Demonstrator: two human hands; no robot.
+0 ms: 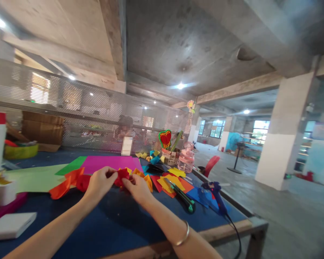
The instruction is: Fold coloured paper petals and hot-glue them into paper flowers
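Note:
Between my two hands is a small red folded paper piece (122, 175), raised a little over the dark blue tabletop (110, 219). My left hand (102, 181) pinches its left side with thumb and fingers. From the other side my right hand (139, 187) grips its right edge; a silver bangle (184, 233) circles that wrist. Folded orange paper (62, 185) and another red piece (83, 182) lie just left of my left hand. Yellow-orange folded paper (143, 176) shows behind my right hand, partly covered by it.
Right of my hands lie yellow paper squares (171, 183), a green-black utility knife (182, 196) and a corded blue glue gun (216, 194). Behind are a magenta sheet (108, 163), a pink bottle (186, 158) and a perforated metal screen (91, 126). A white box (12, 225) sits left.

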